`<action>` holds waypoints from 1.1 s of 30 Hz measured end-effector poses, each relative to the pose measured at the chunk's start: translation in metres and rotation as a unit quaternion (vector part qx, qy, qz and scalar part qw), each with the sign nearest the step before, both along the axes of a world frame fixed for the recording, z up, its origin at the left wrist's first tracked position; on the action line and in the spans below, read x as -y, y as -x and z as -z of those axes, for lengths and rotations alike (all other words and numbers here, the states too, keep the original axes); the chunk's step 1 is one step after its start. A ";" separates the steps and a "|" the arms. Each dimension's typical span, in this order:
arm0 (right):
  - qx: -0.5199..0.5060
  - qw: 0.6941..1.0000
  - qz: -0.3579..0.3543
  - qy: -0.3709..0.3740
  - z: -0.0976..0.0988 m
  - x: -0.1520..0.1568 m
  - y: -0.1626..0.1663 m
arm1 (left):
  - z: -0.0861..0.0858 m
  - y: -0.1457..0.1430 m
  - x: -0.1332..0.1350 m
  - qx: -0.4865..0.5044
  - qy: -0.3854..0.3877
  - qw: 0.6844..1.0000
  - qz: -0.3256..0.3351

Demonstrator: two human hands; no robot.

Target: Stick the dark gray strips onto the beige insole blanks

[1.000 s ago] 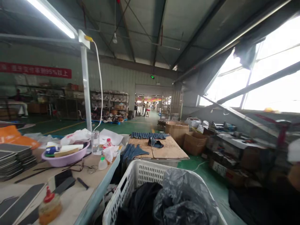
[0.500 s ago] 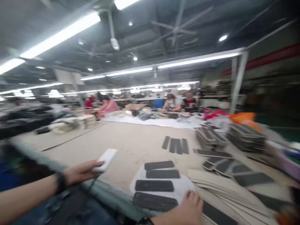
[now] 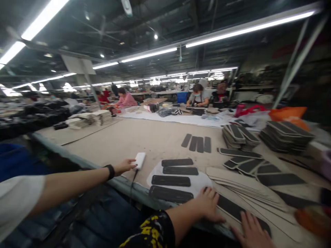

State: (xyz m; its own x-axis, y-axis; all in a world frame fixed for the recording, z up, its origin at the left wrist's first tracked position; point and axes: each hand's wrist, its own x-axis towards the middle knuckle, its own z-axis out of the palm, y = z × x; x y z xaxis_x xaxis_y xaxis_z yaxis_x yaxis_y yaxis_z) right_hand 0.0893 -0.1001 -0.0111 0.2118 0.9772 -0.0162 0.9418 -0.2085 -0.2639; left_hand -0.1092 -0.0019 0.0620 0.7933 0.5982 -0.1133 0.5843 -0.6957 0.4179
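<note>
My left hand point(image 3: 124, 166) stretches out over the table edge, its fingers closed on the near end of a small white device point(image 3: 140, 160) that lies on the table, a dark cable point(image 3: 132, 179) hanging from it. A black band sits on that wrist. My right hand point(image 3: 209, 204), on an arm with a yellow-and-black sleeve, lies flat with fingers spread on a long black strip point(image 3: 232, 210). Beside it, several black strips point(image 3: 178, 171) lie in a row on a white sheet point(image 3: 157, 173). Another hand point(image 3: 252, 231) rests at the bottom right; whose it is I cannot tell.
The big beige table point(image 3: 134, 137) carries fanned beige pieces point(image 3: 245, 187), more black strips point(image 3: 197, 144) and stacks of dark pieces point(image 3: 239, 135) point(image 3: 286, 136). An orange bag point(image 3: 287, 113) lies behind. People point(image 3: 198, 98) point(image 3: 125, 100) work at the far side.
The view swung from a basket and aisle round to the table. My left hand brought the white device forward and down onto the table. My right hand moved up onto the black strip.
</note>
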 end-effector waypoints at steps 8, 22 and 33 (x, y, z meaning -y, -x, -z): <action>-0.004 0.999 -0.001 0.037 -0.052 0.000 0.024 | -0.018 0.016 -0.047 -0.043 -0.006 0.978 -0.202; -0.223 0.922 0.309 -0.074 -0.048 0.015 -0.041 | -0.014 -0.002 -0.066 -0.115 -0.001 0.973 -0.198; -0.357 0.869 0.325 -0.109 -0.044 0.020 -0.046 | -0.008 0.010 -0.056 -0.026 0.023 0.965 -0.259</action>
